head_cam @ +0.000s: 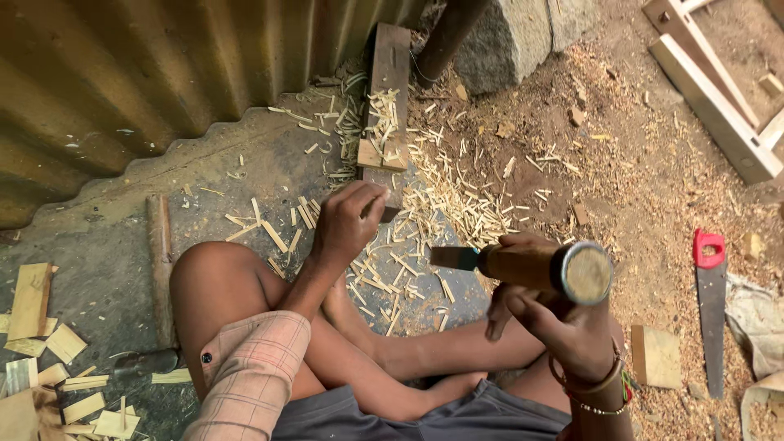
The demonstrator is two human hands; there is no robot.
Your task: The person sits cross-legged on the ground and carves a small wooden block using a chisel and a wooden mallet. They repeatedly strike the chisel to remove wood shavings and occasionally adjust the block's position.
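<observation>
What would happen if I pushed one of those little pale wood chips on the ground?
The thin pale wood chips would probably skid away easily, since they look light and lie loose on the smooth grey concrete floor. Being flat slivers, they likely wouldn't roll, and might snap if pressed.

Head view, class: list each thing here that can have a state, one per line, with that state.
Wooden-handled chisel: gripped in right hand, blade pointing left, held above the ground.
Long dark wooden board: flat on the ground, near end under left hand.
Red-handled handsaw: lying unused on sawdust.
Pale wood chips: scattered loose.
</observation>
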